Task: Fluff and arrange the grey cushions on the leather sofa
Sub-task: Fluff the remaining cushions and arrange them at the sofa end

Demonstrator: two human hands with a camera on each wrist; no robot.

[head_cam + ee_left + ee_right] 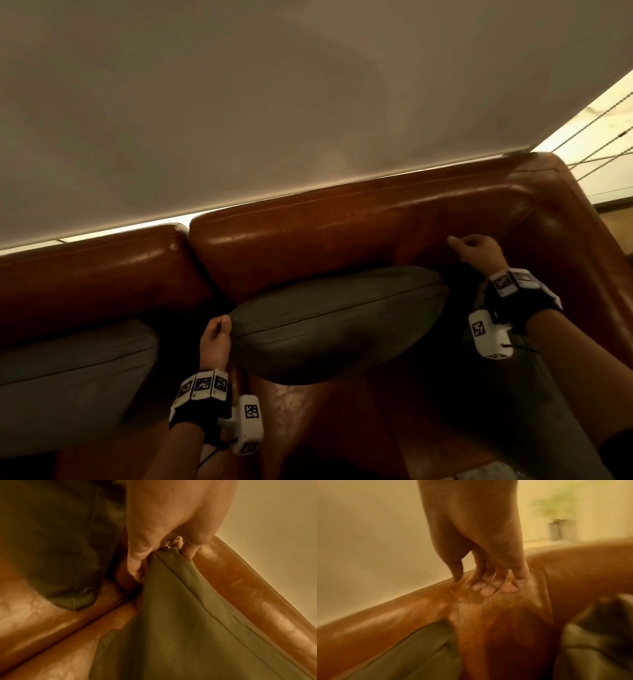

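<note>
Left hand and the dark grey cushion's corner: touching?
Touching. The left wrist view shows the left hand pinching the dark grey cushion at its seamed corner, fingers on both sides.

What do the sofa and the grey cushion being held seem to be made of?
The sofa looks like smooth, glossy brown leather: it shows bright highlights and fine creases along its back. The grey cushion looks like matte woven fabric, perhaps soft suede-like cloth; it reflects no shine and has a stitched seam along its edge. The left hand pinches its corner, which folds softly, so the filling seems plump and yielding.
</note>
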